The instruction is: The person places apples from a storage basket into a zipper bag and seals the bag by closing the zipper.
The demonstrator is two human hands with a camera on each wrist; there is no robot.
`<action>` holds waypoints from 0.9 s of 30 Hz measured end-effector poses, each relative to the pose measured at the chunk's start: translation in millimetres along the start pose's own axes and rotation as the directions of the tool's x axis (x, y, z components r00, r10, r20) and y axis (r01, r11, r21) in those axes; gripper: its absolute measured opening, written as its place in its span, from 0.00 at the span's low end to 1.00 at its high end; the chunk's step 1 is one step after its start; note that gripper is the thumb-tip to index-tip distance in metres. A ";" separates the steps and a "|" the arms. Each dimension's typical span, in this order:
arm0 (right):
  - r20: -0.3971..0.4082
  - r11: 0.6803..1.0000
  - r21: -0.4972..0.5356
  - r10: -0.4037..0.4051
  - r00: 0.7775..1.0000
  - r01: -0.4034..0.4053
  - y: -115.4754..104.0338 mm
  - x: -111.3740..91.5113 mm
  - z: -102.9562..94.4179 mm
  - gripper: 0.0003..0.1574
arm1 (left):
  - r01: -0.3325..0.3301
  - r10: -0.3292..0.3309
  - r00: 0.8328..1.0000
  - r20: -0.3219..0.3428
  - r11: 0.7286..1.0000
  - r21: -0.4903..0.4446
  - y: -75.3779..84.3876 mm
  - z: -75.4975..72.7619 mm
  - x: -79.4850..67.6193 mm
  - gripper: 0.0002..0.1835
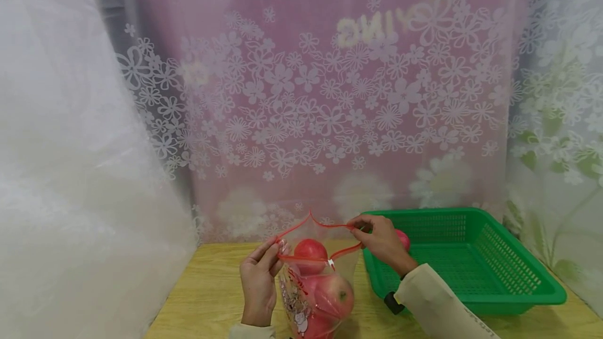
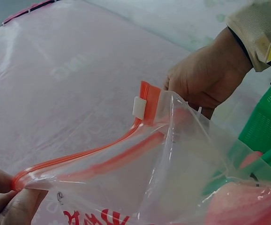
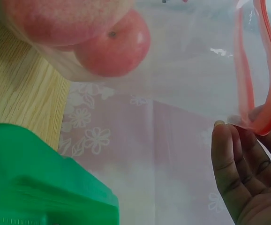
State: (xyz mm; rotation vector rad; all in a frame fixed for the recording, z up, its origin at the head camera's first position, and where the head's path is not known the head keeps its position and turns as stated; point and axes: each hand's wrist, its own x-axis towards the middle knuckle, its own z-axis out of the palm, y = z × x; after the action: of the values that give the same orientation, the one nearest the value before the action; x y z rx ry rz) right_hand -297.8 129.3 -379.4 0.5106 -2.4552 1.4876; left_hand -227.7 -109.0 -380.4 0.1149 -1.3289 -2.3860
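A clear plastic zip bag [image 1: 293, 297] with an orange-red zip edge and red print holds several red apples [image 1: 332, 295]. Its mouth is spread apart in the head view, and a white slider [image 2: 139, 108] sits on the zip. My left hand [image 1: 259, 282] pinches the left end of the mouth between thumb and fingers. The opposite side of the rim is pinched by my right hand [image 1: 380, 238], also visible in the right wrist view gripping the red edge. The bag's bottom lies beyond the head view's lower border.
To the right, a green plastic basket [image 1: 531, 255] stands on the wooden table [image 1: 202, 297]. Inside it, a pinkish-red fruit [image 1: 403, 239] is partly hidden by my right hand. Flower-patterned translucent curtains [image 1: 301, 119] hang behind and at both sides.
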 end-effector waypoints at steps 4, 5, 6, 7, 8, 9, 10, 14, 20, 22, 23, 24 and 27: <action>0.004 1.000 0.004 0.012 1.000 -0.012 2.2 0.1 0.0 0.07 | 0.008 -0.008 1.000 -0.001 1.000 -0.003 -0.2 1.1 -0.1 0.11; 0.005 1.000 0.004 0.012 1.000 -0.012 2.7 0.3 0.0 0.07 | 0.009 -0.009 1.000 0.003 1.000 -0.006 -0.2 1.4 -0.2 0.11; 0.005 1.000 0.006 0.014 1.000 -0.014 3.2 0.2 -0.1 0.07 | 0.009 -0.009 1.000 0.007 1.000 -0.006 -0.2 1.8 -0.3 0.10; 0.005 1.000 0.007 0.012 1.000 -0.012 3.8 0.3 -0.1 0.07 | 0.009 -0.009 1.000 0.011 1.000 -0.008 -0.2 2.1 -0.4 0.09; 0.006 1.000 0.009 0.014 1.000 -0.014 4.3 0.3 -0.2 0.07 | 0.011 -0.011 1.000 0.017 1.000 -0.010 -0.1 2.3 -0.6 0.09; 0.006 1.000 0.011 0.015 1.000 -0.016 4.9 0.3 -0.2 0.07 | 0.013 -0.013 1.000 0.022 1.000 -0.012 -0.2 2.6 -0.8 0.08; 0.005 1.000 0.014 0.017 1.000 -0.017 5.5 0.3 -0.2 0.07 | 0.016 -0.016 1.000 0.026 1.000 -0.014 -0.2 2.8 -1.2 0.08; 0.005 0.999 0.021 0.028 1.000 -0.028 8.4 0.7 -0.3 0.08 | 0.019 -0.018 0.999 0.040 1.000 -0.022 -0.7 3.2 -1.8 0.08; 0.011 0.998 0.024 0.051 0.999 -0.051 13.6 1.9 -1.7 0.09 | 0.013 -0.013 0.999 0.040 1.000 -0.009 -1.5 3.8 -1.5 0.12; 0.016 0.998 0.024 0.056 0.998 -0.056 15.0 2.1 -2.4 0.09 | 0.009 -0.009 0.999 0.041 1.000 -0.001 -1.8 4.1 -1.2 0.15; 0.019 0.998 0.022 0.056 0.998 -0.057 15.4 2.0 -2.8 0.10 | 0.008 -0.008 0.999 0.042 1.000 0.001 -2.0 4.3 -1.0 0.15; 0.020 0.998 0.022 0.057 0.998 -0.057 16.1 2.1 -3.0 0.10 | 0.007 -0.007 0.999 0.045 1.000 0.001 -2.1 4.4 -0.8 0.16; 0.024 0.998 0.015 0.062 0.998 -0.063 17.6 1.8 -3.3 0.11 | 0.015 -0.015 0.999 0.046 1.000 0.001 -2.8 4.6 -1.0 0.15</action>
State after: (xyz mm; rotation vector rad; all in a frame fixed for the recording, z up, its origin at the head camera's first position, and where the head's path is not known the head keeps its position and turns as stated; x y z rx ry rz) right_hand -306.6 139.3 -391.4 0.4605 -2.5010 1.5342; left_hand -228.9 -103.6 -380.3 0.0706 -1.3535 -2.4142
